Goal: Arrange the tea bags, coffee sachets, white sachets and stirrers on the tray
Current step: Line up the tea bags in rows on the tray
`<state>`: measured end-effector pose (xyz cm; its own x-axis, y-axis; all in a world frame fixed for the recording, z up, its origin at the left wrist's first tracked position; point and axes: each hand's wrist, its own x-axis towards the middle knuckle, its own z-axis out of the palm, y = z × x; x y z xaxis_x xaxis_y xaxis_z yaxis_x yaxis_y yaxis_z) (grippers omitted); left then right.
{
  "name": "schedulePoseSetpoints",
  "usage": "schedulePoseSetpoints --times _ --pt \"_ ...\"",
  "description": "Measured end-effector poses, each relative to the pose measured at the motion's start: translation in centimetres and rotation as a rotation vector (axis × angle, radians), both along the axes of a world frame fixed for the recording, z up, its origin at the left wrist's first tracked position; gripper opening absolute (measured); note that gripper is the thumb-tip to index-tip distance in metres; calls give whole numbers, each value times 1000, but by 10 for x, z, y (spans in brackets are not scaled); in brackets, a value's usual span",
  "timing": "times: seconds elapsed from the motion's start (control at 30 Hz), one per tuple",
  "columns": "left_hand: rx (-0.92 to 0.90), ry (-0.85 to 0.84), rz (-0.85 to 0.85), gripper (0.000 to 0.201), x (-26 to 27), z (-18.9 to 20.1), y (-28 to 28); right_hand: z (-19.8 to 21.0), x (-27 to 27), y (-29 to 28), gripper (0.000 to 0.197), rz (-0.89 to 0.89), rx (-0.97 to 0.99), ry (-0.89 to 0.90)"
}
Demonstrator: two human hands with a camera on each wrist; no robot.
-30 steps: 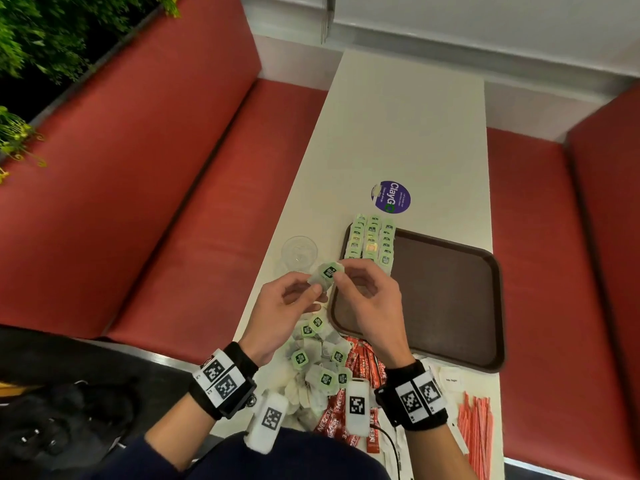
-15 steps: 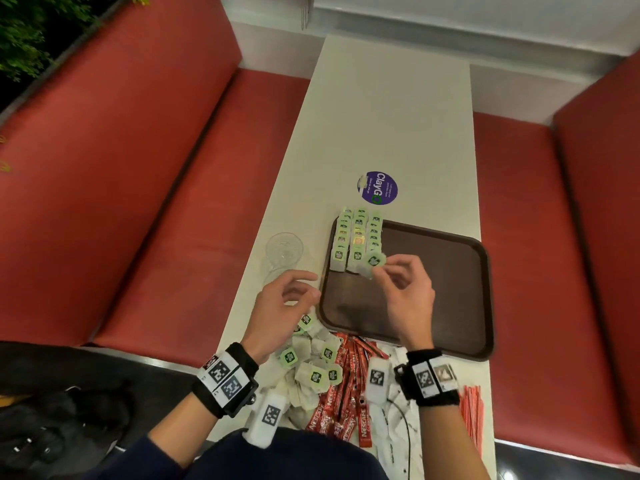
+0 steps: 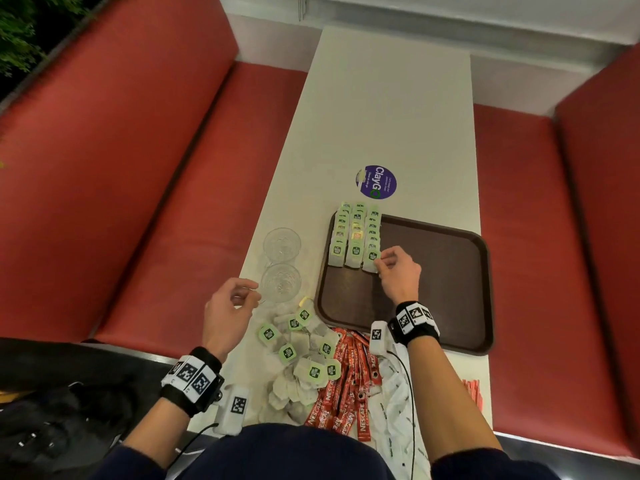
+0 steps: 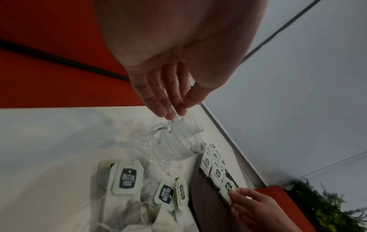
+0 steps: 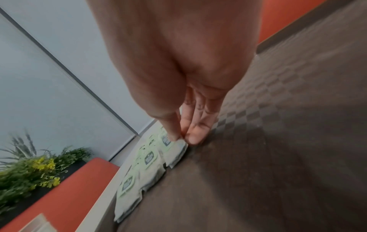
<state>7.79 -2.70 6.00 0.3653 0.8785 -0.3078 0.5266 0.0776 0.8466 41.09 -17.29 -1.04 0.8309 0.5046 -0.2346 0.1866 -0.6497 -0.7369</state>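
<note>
A brown tray (image 3: 450, 271) lies on the white table. Three rows of green-tagged tea bags (image 3: 355, 233) line its left side. My right hand (image 3: 381, 263) pinches the nearest tea bag (image 3: 371, 259) of the right row, which lies flat on the tray; in the right wrist view, thumb and fingers of that hand (image 5: 182, 138) grip this tea bag's (image 5: 174, 153) edge. My left hand (image 3: 247, 294) hovers loose and empty by the glasses. Near me lie loose tea bags (image 3: 301, 344), red coffee sachets (image 3: 346, 386), white sachets (image 3: 394, 389) and orange stirrers (image 3: 472, 393).
Two clear glasses (image 3: 281, 244) (image 3: 280, 284) stand left of the tray near the table edge. A purple round sticker (image 3: 375, 181) sits beyond the tray. Red bench seats flank the table. The tray's right part is bare.
Both hands held one tea bag above the table's left side. The right hand carried it onto the tray to the right row's near end; the left hand let go and drew back left.
</note>
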Motion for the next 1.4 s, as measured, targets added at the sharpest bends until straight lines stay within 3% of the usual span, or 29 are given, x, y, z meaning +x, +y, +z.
schedulePoseSetpoints --times 0.17,0.27,0.37,0.47,0.6,0.73,0.87,0.97,1.13,1.27,1.4 --pt "-26 -1 21 23 -5 -6 -1 1 -6 6 26 -24 -31 -62" --pt "-40 -8 26 23 -6 -7 2 6 -9 9 25 -10 -64 -75" --pt "-36 -26 3 21 -9 -4 4 24 -18 10 25 -18 -84 -147" --pt "3 -19 -100 19 -15 1 7 56 -43 6 21 14 23 -171" --pt "90 179 -382 13 -31 -3 11 87 -107 -10 11 405 24 -38" --pt "139 382 -546 8 -46 -31 6 65 -158 -30 18 774 -150 -26" --pt "119 517 -562 51 -45 -57 -6 54 -189 -38 45 893 -320 -105" --pt "175 523 -549 57 -38 -67 -22 50 -209 -35 56 909 -374 -160" --pt "199 511 -522 32 -31 -72 -33 42 -212 -20 40 779 -364 -252" --pt "152 344 -513 16 -35 -74 -31 34 -206 -2 41 684 -327 -336" --pt "74 183 -433 23 -46 -66 -29 18 -208 10 38 693 -358 -357"
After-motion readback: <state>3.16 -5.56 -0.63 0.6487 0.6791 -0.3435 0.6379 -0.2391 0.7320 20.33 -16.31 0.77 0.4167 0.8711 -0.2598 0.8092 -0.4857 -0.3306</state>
